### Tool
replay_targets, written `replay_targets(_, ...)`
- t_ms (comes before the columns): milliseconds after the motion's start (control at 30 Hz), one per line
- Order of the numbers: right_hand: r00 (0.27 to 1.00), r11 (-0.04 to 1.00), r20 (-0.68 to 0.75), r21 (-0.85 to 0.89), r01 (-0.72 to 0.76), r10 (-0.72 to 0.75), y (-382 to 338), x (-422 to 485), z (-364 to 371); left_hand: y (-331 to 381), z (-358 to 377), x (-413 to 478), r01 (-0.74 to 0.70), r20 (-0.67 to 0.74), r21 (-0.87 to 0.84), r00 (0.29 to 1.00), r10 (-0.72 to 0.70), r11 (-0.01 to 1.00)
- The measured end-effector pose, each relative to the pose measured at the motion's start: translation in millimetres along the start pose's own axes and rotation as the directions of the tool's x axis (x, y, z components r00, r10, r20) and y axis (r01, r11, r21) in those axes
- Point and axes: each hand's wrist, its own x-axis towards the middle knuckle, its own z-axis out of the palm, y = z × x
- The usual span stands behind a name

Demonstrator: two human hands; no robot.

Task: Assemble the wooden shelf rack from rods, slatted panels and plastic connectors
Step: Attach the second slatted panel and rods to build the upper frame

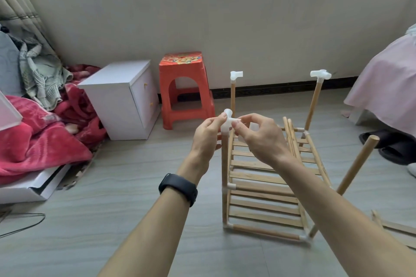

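Closest to me, the rack (263, 200) stands on the floor. Its near-right rod (358, 168) leans well outward with a bare top. I judge that a sideways shove from me could tip it further or pull it out of its bottom joint.

Above the near-left rod (224, 164), both hands meet on the white connector (228, 122). My left hand (207, 139) pinches it from the left between thumb and fingers, and my right hand (258, 137) pinches the other side. The connector sits on top of that rod, though I cannot tell how deep it is seated. If I press off-axis, the thin rod may bow or the socket may jam crooked. If its side outlets face the wrong way, the top rails won't line up with the two far connectors (320, 74) capping the back rods.

Loose slats (396, 228) lie on the floor at my right, apart from the rack. Beyond it stand a white cabinet (121, 96) and a red stool (184, 87) near the wall, with red blankets (33, 137) to the left. None of these blocks the work.
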Motion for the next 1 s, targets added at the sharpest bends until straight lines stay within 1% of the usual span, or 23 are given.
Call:
replay_targets(67,1.000,1.000,0.003,-0.011,-0.008,0.008,3,0,-2,-2,2,0,-0.023,-0.003,-0.018,1.000,0.023,1.000)
replay_targets(167,1.000,1.000,0.003,-0.008,0.003,-0.003,5,0,-1,-4,8,0,-0.104,0.015,-0.075,0.994,0.105,0.992)
replay_targets(267,1.000,0.999,-0.003,0.032,-0.010,0.010,6,2,1,-5,12,2,-0.153,0.038,-0.082,0.987,0.156,0.985)
replay_targets(333,0.999,0.997,0.003,0.068,-0.037,0.037,6,3,3,-7,11,4,-0.158,0.042,-0.070,0.986,0.161,0.985)
replay_targets(500,0.998,0.996,-0.014,0.063,-0.057,0.058,7,4,5,-14,10,12,-0.163,0.073,-0.035,0.983,0.166,0.986)
replay_targets(633,0.993,0.981,0.008,0.152,-0.121,0.121,10,5,5,-17,10,16,-0.162,0.112,-0.038,0.980,0.166,0.986)
replay_targets(800,0.978,0.942,0.025,0.265,-0.207,0.208,9,5,4,-22,11,15,-0.180,0.124,-0.043,0.975,0.184,0.983)
replay_targets(1000,0.972,0.927,0.023,0.294,-0.232,0.236,3,-2,3,-24,12,12,-0.172,0.116,0.016,0.979,0.169,0.985)
